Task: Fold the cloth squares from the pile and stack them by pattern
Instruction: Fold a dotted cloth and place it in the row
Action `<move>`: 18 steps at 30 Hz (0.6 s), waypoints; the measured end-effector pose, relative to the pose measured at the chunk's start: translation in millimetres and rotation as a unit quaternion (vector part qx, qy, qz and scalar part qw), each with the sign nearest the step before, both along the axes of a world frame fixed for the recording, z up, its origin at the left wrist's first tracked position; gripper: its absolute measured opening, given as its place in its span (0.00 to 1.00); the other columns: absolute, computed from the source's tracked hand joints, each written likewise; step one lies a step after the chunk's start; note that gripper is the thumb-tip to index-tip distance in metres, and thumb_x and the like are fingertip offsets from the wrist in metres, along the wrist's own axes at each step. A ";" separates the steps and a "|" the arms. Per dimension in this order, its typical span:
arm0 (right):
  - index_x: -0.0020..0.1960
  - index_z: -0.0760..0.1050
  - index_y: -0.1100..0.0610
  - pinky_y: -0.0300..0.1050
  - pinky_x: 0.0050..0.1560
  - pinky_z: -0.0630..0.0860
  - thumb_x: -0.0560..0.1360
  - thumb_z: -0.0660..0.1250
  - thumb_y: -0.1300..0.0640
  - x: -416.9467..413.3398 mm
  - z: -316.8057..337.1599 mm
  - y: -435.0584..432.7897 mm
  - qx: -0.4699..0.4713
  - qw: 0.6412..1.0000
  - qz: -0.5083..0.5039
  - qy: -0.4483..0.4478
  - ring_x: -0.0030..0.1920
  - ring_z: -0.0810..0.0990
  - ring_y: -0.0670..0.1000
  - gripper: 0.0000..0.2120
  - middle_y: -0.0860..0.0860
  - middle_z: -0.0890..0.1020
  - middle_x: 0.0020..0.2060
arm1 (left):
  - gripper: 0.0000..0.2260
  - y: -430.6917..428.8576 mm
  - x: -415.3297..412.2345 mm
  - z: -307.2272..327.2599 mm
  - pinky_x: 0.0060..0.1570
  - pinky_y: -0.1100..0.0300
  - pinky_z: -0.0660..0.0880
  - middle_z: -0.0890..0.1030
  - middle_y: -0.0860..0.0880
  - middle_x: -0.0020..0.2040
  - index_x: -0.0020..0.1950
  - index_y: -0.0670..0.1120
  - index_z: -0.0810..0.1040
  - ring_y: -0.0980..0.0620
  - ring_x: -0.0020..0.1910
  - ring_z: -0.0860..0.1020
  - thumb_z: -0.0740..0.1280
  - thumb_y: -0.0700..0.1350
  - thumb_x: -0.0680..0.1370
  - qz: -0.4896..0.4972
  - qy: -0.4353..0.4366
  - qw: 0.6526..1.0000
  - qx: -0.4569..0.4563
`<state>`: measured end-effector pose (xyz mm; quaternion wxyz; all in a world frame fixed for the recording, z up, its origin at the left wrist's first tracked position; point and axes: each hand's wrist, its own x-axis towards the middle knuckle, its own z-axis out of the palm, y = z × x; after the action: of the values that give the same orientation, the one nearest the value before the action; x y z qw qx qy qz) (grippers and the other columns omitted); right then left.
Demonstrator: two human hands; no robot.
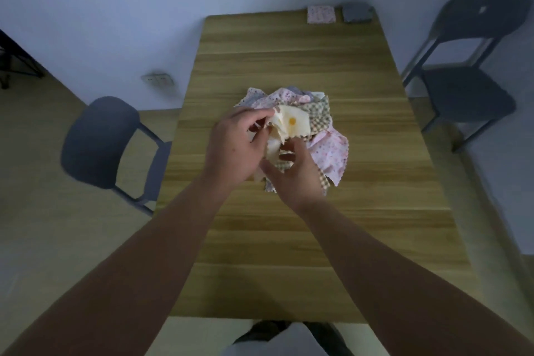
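A loose pile of cloth squares (323, 113) lies in the middle of the wooden table (289, 240), with pink floral, grey and beige checked pieces mixed together. On top is a cream cloth with a yellow spot (291, 124). My left hand (234, 147) pinches its upper left edge. My right hand (291, 173) grips its lower part, fingers curled into the fabric. At the far edge of the table lie a folded pink floral stack (321, 14) and a folded grey stack (357, 13), side by side.
A dark chair (104, 141) stands left of the table. Another chair (468, 66) stands at the right. A wall runs behind the table's far edge. Bare tabletop stretches between the pile and the two stacks, and between the pile and me.
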<state>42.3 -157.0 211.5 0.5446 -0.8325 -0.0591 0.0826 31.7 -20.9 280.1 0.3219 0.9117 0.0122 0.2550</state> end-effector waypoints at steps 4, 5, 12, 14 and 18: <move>0.63 0.70 0.47 0.49 0.53 0.82 0.77 0.69 0.42 -12.3 9.1 -1.9 0.061 0.998 -0.011 -0.022 0.52 0.82 0.42 0.19 0.41 0.82 0.52 | 0.09 2.1 -12.0 -7.4 0.43 0.76 0.69 0.82 0.57 0.46 0.55 0.47 0.86 0.65 0.40 0.77 0.74 0.43 0.76 0.031 0.005 0.999 -0.018; 0.62 0.71 0.46 0.47 0.51 0.82 0.78 0.69 0.43 -14.6 7.9 -3.1 0.072 0.997 -0.014 -0.016 0.51 0.82 0.40 0.16 0.41 0.83 0.51 | 0.08 2.0 -15.5 -12.8 0.42 0.77 0.68 0.82 0.57 0.46 0.55 0.46 0.85 0.64 0.40 0.77 0.73 0.43 0.76 0.040 0.011 0.999 -0.013; 0.54 0.80 0.50 0.43 0.45 0.80 0.79 0.68 0.41 -19.2 -33.5 6.2 0.094 0.994 0.033 0.051 0.43 0.83 0.41 0.14 0.43 0.84 0.43 | 0.08 6.2 -48.7 -72.7 0.35 0.68 0.71 0.81 0.53 0.39 0.48 0.46 0.80 0.58 0.38 0.78 0.67 0.50 0.81 0.105 0.103 0.983 -0.106; 0.63 0.79 0.48 0.41 0.48 0.81 0.77 0.69 0.39 -26.1 -50.4 10.4 0.090 0.991 0.073 0.066 0.47 0.83 0.40 0.20 0.43 0.84 0.48 | 0.08 10.1 -61.0 -90.8 0.32 0.68 0.68 0.80 0.53 0.36 0.46 0.47 0.79 0.58 0.35 0.77 0.66 0.49 0.82 0.134 0.134 0.972 -0.137; 0.68 0.77 0.48 0.44 0.46 0.82 0.79 0.68 0.46 -50.1 -106.0 27.6 0.039 0.981 0.164 0.090 0.48 0.83 0.44 0.18 0.44 0.84 0.51 | 0.07 37.5 -91.6 -150.9 0.43 0.69 0.75 0.85 0.52 0.47 0.57 0.49 0.82 0.57 0.46 0.82 0.70 0.46 0.79 0.195 0.183 0.927 -0.264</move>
<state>-7.8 -129.4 105.5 0.5585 -0.7788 -0.1489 0.2437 -59.9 16.6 129.2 0.4871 0.8040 0.3155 0.1294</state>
